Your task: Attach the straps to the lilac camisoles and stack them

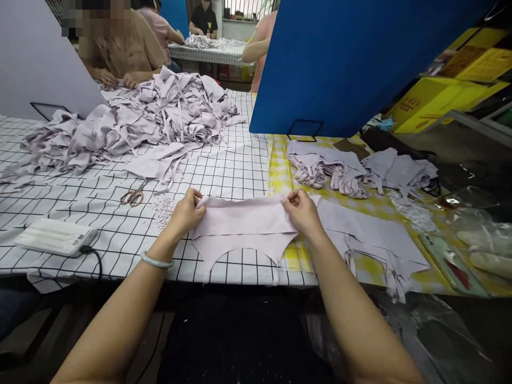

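A pale lilac fabric garment piece [244,217] with narrow straps is stretched flat between my two hands at the table's front edge. My left hand [188,212] pinches its upper left corner, and a pale bangle [157,260] circles that wrist. At the upper right corner, my right hand [302,210] grips the cloth between thumb and fingers. The curved lower edge and straps of the piece hang toward me. Just right of my right hand lies a stack of similar pieces [372,229]. Scissors [134,196] rest to the left, near small thread scraps [163,209].
A large heap of lilac pieces [188,106] covers the back left of the checked table [240,165]. More stacks [324,165] lie on yellow checked cloth. A power bank [56,236] and phone [452,261] flank my workspace. A blue panel [320,64] stands behind. Other people sit beyond.
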### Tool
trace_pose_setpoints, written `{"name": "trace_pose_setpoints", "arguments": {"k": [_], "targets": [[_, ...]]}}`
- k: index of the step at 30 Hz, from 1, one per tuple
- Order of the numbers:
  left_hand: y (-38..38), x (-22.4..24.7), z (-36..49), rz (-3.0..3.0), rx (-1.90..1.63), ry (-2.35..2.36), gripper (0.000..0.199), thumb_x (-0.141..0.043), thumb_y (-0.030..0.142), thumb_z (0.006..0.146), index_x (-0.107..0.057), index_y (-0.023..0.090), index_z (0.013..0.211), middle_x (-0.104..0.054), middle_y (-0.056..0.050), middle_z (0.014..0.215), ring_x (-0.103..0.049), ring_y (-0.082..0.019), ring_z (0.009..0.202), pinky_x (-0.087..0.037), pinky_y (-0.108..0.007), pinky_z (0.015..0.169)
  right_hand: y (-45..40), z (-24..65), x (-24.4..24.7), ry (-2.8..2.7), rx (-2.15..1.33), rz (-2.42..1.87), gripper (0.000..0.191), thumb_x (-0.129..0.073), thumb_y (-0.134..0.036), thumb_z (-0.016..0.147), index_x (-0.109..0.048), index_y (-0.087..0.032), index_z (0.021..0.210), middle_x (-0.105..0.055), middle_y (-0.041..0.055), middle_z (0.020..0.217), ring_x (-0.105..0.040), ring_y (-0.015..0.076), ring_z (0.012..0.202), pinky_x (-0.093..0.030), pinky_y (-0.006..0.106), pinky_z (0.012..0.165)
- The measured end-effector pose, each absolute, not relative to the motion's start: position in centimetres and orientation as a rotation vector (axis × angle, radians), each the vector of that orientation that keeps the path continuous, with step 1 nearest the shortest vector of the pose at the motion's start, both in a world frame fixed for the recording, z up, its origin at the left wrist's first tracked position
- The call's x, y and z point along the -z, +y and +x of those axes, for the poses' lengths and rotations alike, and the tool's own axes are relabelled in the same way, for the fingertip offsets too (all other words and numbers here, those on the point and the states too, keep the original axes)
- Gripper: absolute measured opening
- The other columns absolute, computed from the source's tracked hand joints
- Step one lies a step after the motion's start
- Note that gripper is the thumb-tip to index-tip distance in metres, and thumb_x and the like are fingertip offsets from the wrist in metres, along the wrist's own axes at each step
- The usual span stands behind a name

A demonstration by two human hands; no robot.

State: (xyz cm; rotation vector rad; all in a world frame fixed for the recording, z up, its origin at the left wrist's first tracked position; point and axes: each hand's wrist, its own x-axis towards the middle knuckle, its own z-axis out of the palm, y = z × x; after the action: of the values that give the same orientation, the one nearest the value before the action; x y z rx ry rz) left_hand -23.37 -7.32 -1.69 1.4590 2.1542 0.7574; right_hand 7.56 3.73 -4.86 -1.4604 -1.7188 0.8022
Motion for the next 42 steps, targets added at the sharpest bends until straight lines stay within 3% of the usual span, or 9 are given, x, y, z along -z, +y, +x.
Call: {"name": "trace_pose_setpoints", "arguments": {"k": [6,11,16,20,24,28,35,38,42], "targets": [[-6.6,2.9,-22.7,1.657,-0.764,2.238,0.059,-0.046,0.004,0.077,-0.048,0.013,0.135,-0.062,-0.009,0.094,-0.06,-0.026,0.09,-0.048,-0.038,0.084,3.7,7.7,6.3,-1.824,-0.613,-1.554,0.035,-0.06,-0.023,0.074,-0.056,-0.019,0.109,-0.057,0.0045,0.095,-0.053,0.0164,0.07,-0.048,0.033,0.074],[-9.3,2.4,-21.4,2.0,-0.544,2.32,0.045,-0.051,0.018,0.084,-0.057,0.015,0.128,-0.058,-0.018,0.121,-0.051,-0.036,0.113,-0.045,-0.051,0.093,1.7,8.5,5.7,-1.964,-0.227,-1.47,0.019,-0.054,-0.026,0.086,-0.06,-0.018,0.103,-0.06,0.0113,0.1,-0.056,0.026,0.092,-0.046,0.041,0.088],[-12.5,2.3,-22.2,2.077,-0.315,2.271,0.028,-0.053,0.027,0.085,-0.068,0.02,0.108,-0.062,-0.017,0.119,-0.051,-0.039,0.112,-0.041,-0.058,0.093,-1.0,9.5,4.4,-2.228,-0.106,-1.404,0.019,-0.05,-0.025,0.092,-0.066,-0.022,0.1,-0.066,0.0117,0.11,-0.055,0.029,0.102,-0.043,0.044,0.09],[-13.1,2.2,-21.1,2.08,-0.581,2.235,0.03,-0.053,0.016,0.084,-0.067,0.021,0.11,-0.062,-0.017,0.123,-0.05,-0.039,0.119,-0.039,-0.061,0.099,-6.7,11.1,3.2,-2.155,-0.349,-1.433,0.017,-0.053,-0.031,0.092,-0.067,-0.022,0.091,-0.069,0.0106,0.102,-0.058,0.0288,0.099,-0.046,0.044,0.087],[-12.4,2.8,-15.0,2.101,-0.992,1.56,0.03,-0.051,0.015,0.087,-0.066,0.02,0.112,-0.062,-0.014,0.123,-0.057,-0.028,0.118,-0.047,-0.048,0.102,-14.9,11.6,4.5,-1.855,-1.139,-1.583,0.028,-0.056,-0.047,0.092,-0.069,-0.023,0.087,-0.07,0.0051,0.084,-0.064,0.023,0.078,-0.051,0.035,0.073],[-11.5,4.4,-8.6,2.005,-0.874,1.073,0.039,-0.048,0.004,0.08,-0.068,0.019,0.11,-0.066,-0.012,0.12,-0.062,-0.024,0.113,-0.051,-0.041,0.101,-18.4,9.6,8.0,-1.539,-1.272,-1.621,0.036,-0.067,-0.054,0.081,-0.069,-0.021,0.097,-0.071,0.0093,0.103,-0.064,0.0281,0.1,-0.049,0.041,0.091],[-10.7,5.3,-7.7,1.95,-0.806,1.026,0.043,-0.05,-0.001,0.071,-0.07,0.019,0.103,-0.069,-0.008,0.115,-0.064,-0.022,0.107,-0.051,-0.038,0.099,-18.9,13.0,4.1,-1.622,-1.654,-1.384,0.034,-0.06,-0.054,0.09,-0.066,-0.02,0.088,-0.07,0.0034,0.083,-0.066,0.0209,0.085,-0.05,0.034,0.082],[-10.6,5.0,-7.7,1.945,-0.775,1.031,0.016,-0.06,0.01,0.078,-0.07,0.02,0.085,-0.069,-0.009,0.111,-0.065,-0.023,0.104,-0.052,-0.038,0.097,-17.3,16.9,-0.2,-2.001,-1.394,-1.422,0.027,-0.053,-0.046,0.096,-0.068,-0.023,0.1,-0.07,0.0028,0.08,-0.064,0.0207,0.078,-0.051,0.037,0.078],[-10.3,4.6,-7.4,1.889,-0.741,1.064,0.01,-0.063,0.022,0.083,-0.067,0.02,0.074,-0.069,-0.009,0.11,-0.065,-0.024,0.103,-0.051,-0.039,0.097,-11.4,20.2,-3.0,-2.471,-0.492,-1.29,0.022,-0.054,-0.022,0.092,-0.073,-0.027,0.103,-0.075,0.0043,0.091,-0.064,0.0247,0.093,-0.034,0.057,0.107]]}}
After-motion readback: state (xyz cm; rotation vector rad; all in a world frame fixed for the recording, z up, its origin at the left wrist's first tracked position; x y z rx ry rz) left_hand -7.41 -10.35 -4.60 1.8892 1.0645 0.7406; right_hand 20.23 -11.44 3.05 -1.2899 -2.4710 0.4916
